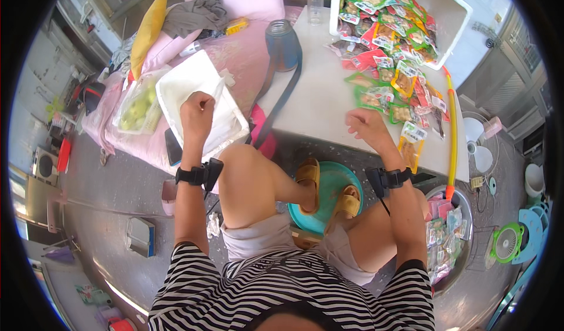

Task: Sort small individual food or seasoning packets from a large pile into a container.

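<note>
My left hand (197,113) is over a white foam box (240,126) on the bed, its fingers curled. Thin whitish plastic film (217,91) shows beside the fingers; whether they pinch it is unclear. My right hand (366,126) hovers at the table's near edge with fingers loosely bent and nothing seen in them. Close to it lie small sealed food packets, among them a green-edged packet (372,98) and a yellow-edged packet (410,143). More packets (383,18) spill from a large white foam box (456,20) tipped toward me on the table.
A blue bottle in a strapped sleeve (282,49) and a clear bottle (314,5) stand on the table (315,97). Along its right side runs a yellow tube (452,132). Below right, a metal basin (468,216) holds packets. My sandalled feet rest on a teal basin (324,216).
</note>
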A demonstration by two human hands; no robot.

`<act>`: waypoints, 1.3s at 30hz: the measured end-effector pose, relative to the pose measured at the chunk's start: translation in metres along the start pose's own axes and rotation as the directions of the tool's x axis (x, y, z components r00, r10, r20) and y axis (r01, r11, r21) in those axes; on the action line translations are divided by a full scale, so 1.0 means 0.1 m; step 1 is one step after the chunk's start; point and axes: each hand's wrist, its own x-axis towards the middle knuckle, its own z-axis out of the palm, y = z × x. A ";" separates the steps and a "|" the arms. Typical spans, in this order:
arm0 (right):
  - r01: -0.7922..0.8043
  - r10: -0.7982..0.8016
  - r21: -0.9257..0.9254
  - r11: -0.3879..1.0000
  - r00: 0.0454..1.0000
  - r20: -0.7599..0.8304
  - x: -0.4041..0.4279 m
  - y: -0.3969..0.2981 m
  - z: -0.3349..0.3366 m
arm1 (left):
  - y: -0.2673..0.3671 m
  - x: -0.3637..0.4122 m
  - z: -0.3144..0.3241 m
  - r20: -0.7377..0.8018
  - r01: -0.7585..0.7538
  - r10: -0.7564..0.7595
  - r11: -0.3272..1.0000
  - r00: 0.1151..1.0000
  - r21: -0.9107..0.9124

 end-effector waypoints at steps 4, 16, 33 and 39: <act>-0.042 0.031 0.215 0.976 0.998 0.056 0.01 -0.12 0.13 | 0.66 0.03 0.49 0.157 -0.015 0.072 0.941 0.985 -0.339; -0.275 0.309 0.591 0.758 0.950 0.046 0.13 0.10 0.31 | 0.86 -0.46 1.98 0.581 0.307 0.100 0.770 0.808 -0.560; -0.020 0.079 0.153 0.988 0.918 -0.389 0.17 0.37 0.37 | 1.08 -0.70 1.80 0.430 -0.388 0.400 0.914 0.809 -0.121; -0.055 0.077 0.098 0.994 0.969 -0.236 0.07 0.50 0.12 | 1.05 -0.61 1.80 0.420 -0.406 0.349 0.913 0.838 0.052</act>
